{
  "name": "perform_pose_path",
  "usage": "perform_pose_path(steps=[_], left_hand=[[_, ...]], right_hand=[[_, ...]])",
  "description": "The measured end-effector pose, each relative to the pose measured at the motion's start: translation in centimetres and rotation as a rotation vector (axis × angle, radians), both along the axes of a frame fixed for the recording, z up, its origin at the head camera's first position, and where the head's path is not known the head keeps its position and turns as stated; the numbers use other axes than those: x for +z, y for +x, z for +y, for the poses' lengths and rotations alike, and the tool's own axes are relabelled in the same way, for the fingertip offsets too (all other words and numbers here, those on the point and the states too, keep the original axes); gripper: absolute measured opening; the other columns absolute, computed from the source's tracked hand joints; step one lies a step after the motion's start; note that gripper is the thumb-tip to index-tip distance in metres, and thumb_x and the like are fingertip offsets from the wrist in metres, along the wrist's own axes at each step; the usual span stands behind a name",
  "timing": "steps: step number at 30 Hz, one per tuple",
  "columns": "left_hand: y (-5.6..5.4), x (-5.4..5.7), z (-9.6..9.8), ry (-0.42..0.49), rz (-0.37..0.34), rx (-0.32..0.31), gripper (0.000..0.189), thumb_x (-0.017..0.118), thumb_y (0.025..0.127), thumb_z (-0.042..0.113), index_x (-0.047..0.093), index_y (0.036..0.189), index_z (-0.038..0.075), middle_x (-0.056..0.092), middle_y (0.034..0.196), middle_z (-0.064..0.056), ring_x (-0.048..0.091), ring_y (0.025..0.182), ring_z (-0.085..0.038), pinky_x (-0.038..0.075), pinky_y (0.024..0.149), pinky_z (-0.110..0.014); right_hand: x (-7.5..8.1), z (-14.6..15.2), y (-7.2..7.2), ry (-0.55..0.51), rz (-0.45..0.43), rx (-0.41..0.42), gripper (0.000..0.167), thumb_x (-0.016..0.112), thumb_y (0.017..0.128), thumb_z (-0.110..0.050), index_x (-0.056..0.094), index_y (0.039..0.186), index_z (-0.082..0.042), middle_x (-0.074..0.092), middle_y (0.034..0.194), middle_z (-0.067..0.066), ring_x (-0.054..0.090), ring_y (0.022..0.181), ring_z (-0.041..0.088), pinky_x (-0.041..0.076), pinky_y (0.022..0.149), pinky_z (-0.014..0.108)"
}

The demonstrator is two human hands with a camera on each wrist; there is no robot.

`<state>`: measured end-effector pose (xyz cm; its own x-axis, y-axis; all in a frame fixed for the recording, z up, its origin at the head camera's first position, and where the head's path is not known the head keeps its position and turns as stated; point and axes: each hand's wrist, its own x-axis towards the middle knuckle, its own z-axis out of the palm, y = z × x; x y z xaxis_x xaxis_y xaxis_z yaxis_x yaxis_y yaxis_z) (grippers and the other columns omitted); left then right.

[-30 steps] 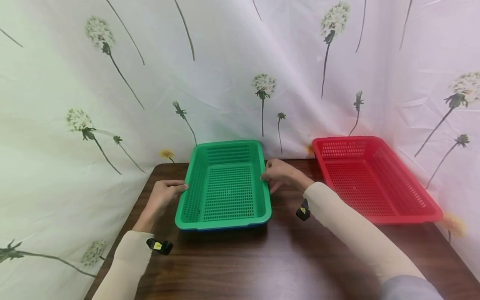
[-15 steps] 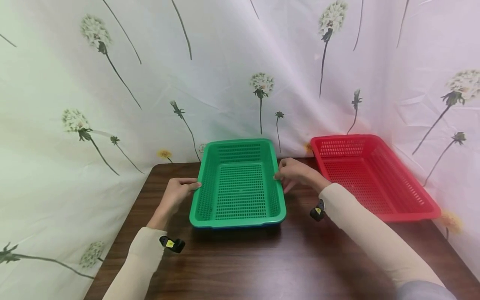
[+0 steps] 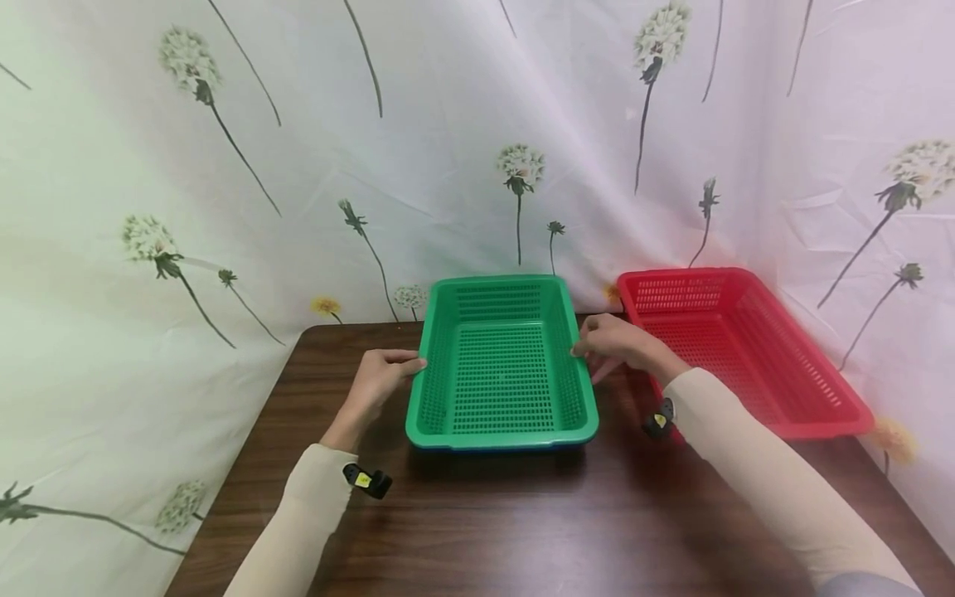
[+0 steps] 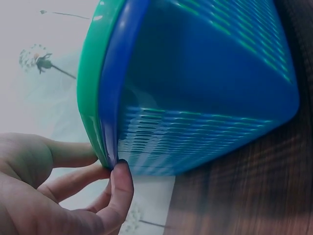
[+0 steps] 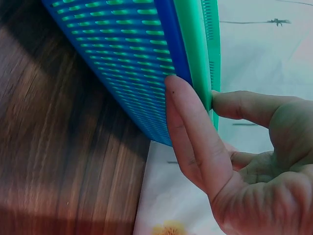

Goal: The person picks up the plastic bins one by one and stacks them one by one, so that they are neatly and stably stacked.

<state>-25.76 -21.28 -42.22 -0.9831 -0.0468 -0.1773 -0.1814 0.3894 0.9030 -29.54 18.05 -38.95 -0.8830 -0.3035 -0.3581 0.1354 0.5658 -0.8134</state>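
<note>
A green slotted plastic basket (image 3: pixel 503 441) sits nested inside a blue basket (image 4: pixel 176 63) of like shape, their rims lying together. From above, only a thin blue edge shows under the green rim. My left hand (image 3: pixel 380 381) pinches both rims at the left side, thumb and fingers on either side of them in the left wrist view. On the opposite side my right hand (image 3: pixel 615 342) grips the rims, with fingertips against the blue slotted wall and the thumb over the green rim (image 5: pixel 193 54). The green basket holds nothing.
A red slotted basket (image 3: pixel 802 431) stands at the right of the dark wood table (image 3: pixel 485 522), close beside my right forearm. Behind the table hangs a white cloth (image 3: pixel 448 191) printed with dandelions.
Both hands have carried the nested green and blue baskets to the right, nearer the red basket, keeping the same grip. The red basket has stayed in place.
</note>
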Motion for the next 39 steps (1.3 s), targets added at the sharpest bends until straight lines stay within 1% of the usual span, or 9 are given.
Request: perform_pose_path(steps=[8, 12, 17, 21, 25, 29, 32, 35, 39], left_hand=[[-0.1, -0.4, 1.4, 0.015, 0.030, -0.020, 0.041, 0.070, 0.105, 0.022, 0.069, 0.138, -0.003, 0.065, 0.144, -0.025, 0.071, 0.120, -0.032, 0.056, 0.108, -0.055], [-0.3, -0.5, 2.3, 0.031, 0.045, -0.029, 0.040, 0.070, 0.104, 0.021, 0.069, 0.137, -0.003, 0.067, 0.141, -0.025, 0.073, 0.113, -0.027, 0.057, 0.106, -0.055], [-0.5, -0.7, 3.1, 0.046, 0.041, -0.023, 0.039, 0.071, 0.104, 0.021, 0.070, 0.135, -0.002, 0.068, 0.138, -0.024, 0.073, 0.107, -0.022, 0.059, 0.103, -0.053], [-0.5, -0.8, 3.6, 0.043, 0.038, -0.020, 0.038, 0.072, 0.103, 0.021, 0.071, 0.134, -0.002, 0.069, 0.136, -0.023, 0.072, 0.107, -0.023, 0.058, 0.104, -0.053], [-0.5, -0.7, 3.9, -0.002, 0.039, -0.035, 0.039, 0.071, 0.104, 0.022, 0.069, 0.135, -0.002, 0.067, 0.136, -0.022, 0.071, 0.113, -0.029, 0.056, 0.106, -0.056], [-0.6, -0.1, 3.8, -0.083, 0.044, -0.075, 0.041, 0.070, 0.104, 0.026, 0.066, 0.135, -0.001, 0.067, 0.132, -0.022, 0.071, 0.111, -0.033, 0.058, 0.100, -0.054], [-0.9, 0.7, 4.1, -0.175, 0.115, -0.079, 0.042, 0.069, 0.104, 0.027, 0.066, 0.135, -0.001, 0.069, 0.128, -0.021, 0.070, 0.109, -0.033, 0.058, 0.093, -0.048], [-1.1, 1.7, 5.0, -0.246, 0.204, -0.052, 0.038, 0.068, 0.103, 0.025, 0.068, 0.131, -0.001, 0.070, 0.125, -0.020, 0.067, 0.111, -0.034, 0.057, 0.089, -0.045], [-1.0, 3.5, 6.6, -0.215, 0.264, -0.053, 0.026, 0.068, 0.103, 0.023, 0.073, 0.117, 0.002, 0.073, 0.113, -0.017, 0.069, 0.102, -0.031, 0.056, 0.083, -0.040]], right_hand=[[0.2, 1.8, 0.2, 0.022, -0.014, -0.027, 0.037, 0.073, 0.100, -0.018, 0.054, 0.124, 0.003, 0.065, 0.120, 0.024, 0.080, 0.094, 0.031, 0.066, 0.086, 0.052], [0.2, 2.6, 0.5, 0.027, -0.016, -0.042, 0.040, 0.074, 0.100, -0.019, 0.053, 0.126, 0.003, 0.065, 0.122, 0.024, 0.080, 0.092, 0.029, 0.066, 0.086, 0.050], [0.2, 3.5, 0.7, 0.032, -0.004, -0.037, 0.044, 0.074, 0.099, -0.020, 0.052, 0.129, 0.004, 0.064, 0.123, 0.024, 0.080, 0.092, 0.029, 0.067, 0.085, 0.048], [0.2, 4.0, 0.7, 0.042, 0.004, -0.037, 0.046, 0.075, 0.099, -0.021, 0.052, 0.130, 0.003, 0.062, 0.124, 0.024, 0.079, 0.092, 0.028, 0.067, 0.084, 0.046], [0.2, 4.2, 0.7, 0.041, 0.008, -0.026, 0.043, 0.072, 0.101, -0.020, 0.051, 0.130, 0.004, 0.062, 0.123, 0.025, 0.079, 0.092, 0.027, 0.067, 0.085, 0.047], [0.5, 4.3, 0.9, 0.061, 0.017, 0.003, 0.047, 0.070, 0.103, -0.022, 0.051, 0.135, 0.006, 0.063, 0.124, 0.026, 0.079, 0.096, 0.029, 0.067, 0.086, 0.046], [1.1, 4.8, 0.9, 0.088, 0.028, 0.013, 0.051, 0.069, 0.104, -0.025, 0.052, 0.140, 0.008, 0.064, 0.127, 0.029, 0.078, 0.101, 0.033, 0.066, 0.089, 0.046], [2.0, 5.8, 0.8, 0.113, 0.048, 0.000, 0.052, 0.067, 0.106, -0.028, 0.054, 0.142, 0.007, 0.067, 0.128, 0.030, 0.078, 0.104, 0.035, 0.066, 0.090, 0.043], [3.5, 7.6, 0.9, 0.142, 0.107, -0.004, 0.051, 0.066, 0.107, -0.027, 0.055, 0.143, 0.007, 0.068, 0.127, 0.030, 0.078, 0.101, 0.032, 0.066, 0.088, 0.041]])
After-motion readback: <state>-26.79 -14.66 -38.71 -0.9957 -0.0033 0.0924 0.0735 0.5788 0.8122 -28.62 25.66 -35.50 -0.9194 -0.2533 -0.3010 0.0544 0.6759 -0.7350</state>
